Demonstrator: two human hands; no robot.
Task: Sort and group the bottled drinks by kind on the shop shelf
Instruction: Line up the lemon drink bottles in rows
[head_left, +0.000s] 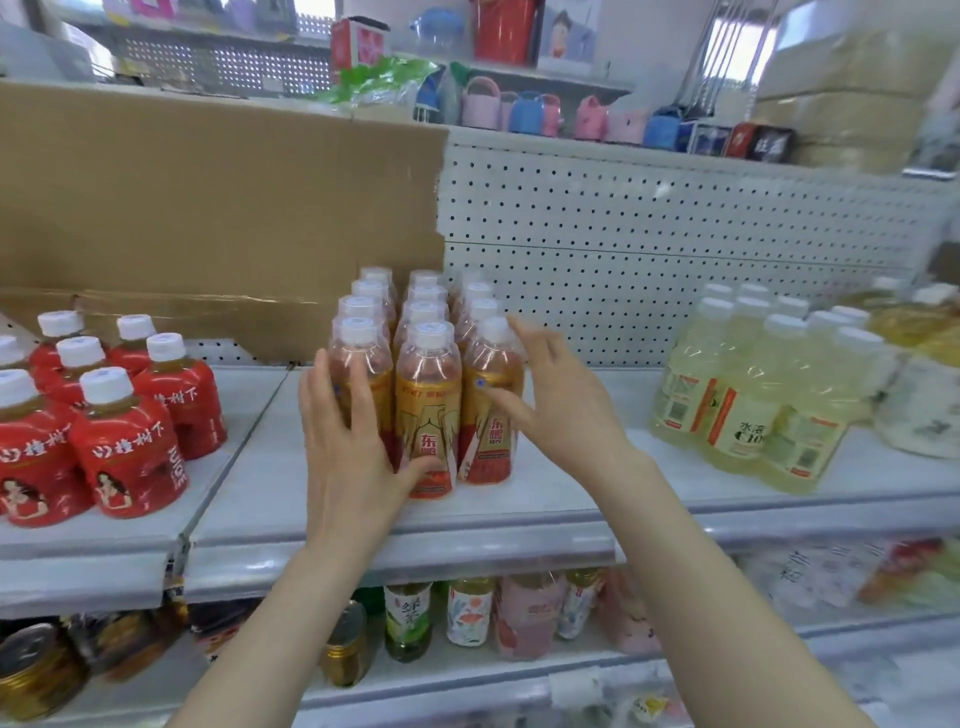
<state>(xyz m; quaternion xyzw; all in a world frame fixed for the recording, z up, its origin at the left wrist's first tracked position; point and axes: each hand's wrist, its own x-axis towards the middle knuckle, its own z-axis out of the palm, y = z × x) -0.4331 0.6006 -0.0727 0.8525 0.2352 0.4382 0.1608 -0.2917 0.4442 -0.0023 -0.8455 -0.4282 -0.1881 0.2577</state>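
Observation:
Several gold-and-red labelled bottles (429, 395) stand in three tight rows at the middle of the grey shelf (561, 499). My left hand (347, 441) lies flat against the left side of the front-left bottle, fingers straight, thumb under the front middle bottle. My right hand (550, 400) is spread open against the front-right bottle, slightly blurred. Red-wrapped bottles (124, 441) with white caps are grouped at the left. Pale yellow bottles (753, 395) are grouped at the right.
A cardboard sheet (208, 208) leans against the pegboard back panel (675, 234) behind the left and middle groups. The lower shelf holds green tea, pink drinks (527, 618) and cans (36, 670). Small coloured goods line the upper shelf.

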